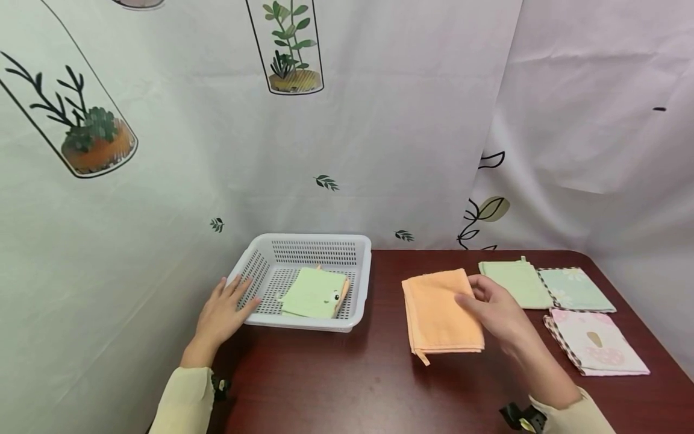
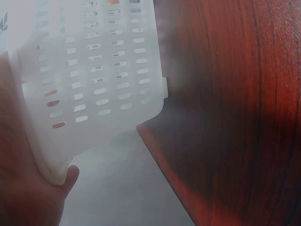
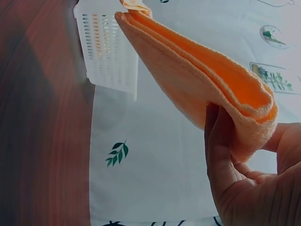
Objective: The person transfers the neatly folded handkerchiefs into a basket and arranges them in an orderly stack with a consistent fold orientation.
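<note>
A folded orange towel [image 1: 441, 313] hangs above the table, pinched at its right edge between the thumb and fingers of my right hand [image 1: 501, 310]. In the right wrist view the folded layers of the orange towel [image 3: 202, 70] show edge-on. My left hand [image 1: 222, 313] rests with spread fingers on the left rim of a white plastic basket [image 1: 303, 323]. A green folded towel [image 1: 311, 292] with a cartoon eye lies in the basket, with an orange edge showing beneath it. The left wrist view shows the perforated wall of the basket [image 2: 94, 70] beside my hand.
On the right of the dark red wooden table [image 1: 347, 386] lie a light green folded towel [image 1: 515, 283], a pale green flowered towel [image 1: 577, 289] and a pink-and-white towel [image 1: 596, 340] with checked edging. A white printed curtain [image 1: 379, 150] hangs behind the table.
</note>
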The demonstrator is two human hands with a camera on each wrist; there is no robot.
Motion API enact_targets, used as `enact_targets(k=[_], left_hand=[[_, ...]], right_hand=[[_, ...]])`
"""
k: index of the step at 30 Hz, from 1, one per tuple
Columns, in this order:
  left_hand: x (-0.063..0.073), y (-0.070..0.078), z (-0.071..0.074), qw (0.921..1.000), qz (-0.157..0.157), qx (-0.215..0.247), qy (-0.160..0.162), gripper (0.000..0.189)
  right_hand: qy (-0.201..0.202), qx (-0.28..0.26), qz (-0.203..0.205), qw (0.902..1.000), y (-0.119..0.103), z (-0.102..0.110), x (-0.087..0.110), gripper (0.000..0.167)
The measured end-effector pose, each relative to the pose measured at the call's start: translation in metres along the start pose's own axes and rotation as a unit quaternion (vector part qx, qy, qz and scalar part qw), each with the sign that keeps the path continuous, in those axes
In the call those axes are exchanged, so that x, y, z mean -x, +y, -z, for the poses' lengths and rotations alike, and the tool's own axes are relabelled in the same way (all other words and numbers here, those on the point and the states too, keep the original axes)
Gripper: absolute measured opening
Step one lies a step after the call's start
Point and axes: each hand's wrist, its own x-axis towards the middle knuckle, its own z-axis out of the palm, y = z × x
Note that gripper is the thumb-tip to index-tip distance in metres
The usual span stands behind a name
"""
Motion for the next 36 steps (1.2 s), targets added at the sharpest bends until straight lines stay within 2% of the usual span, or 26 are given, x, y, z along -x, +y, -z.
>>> enact_targets(k=[26,36], left_hand=[[0.001,-0.001,-0.001,1.0000,-0.003,0.001,0.005,0.075],[0.002,0.000,0.000,1.0000,-0.003,0.001,0.006,0.075]], right_hand=[[-0.005,-0.012,-0.003,0.9999,-0.005,-0.016,-0.008,0.038],[-0.004,-0.033,-0.005,0.9994,-0.009,-0.023,-0.012,0.036]])
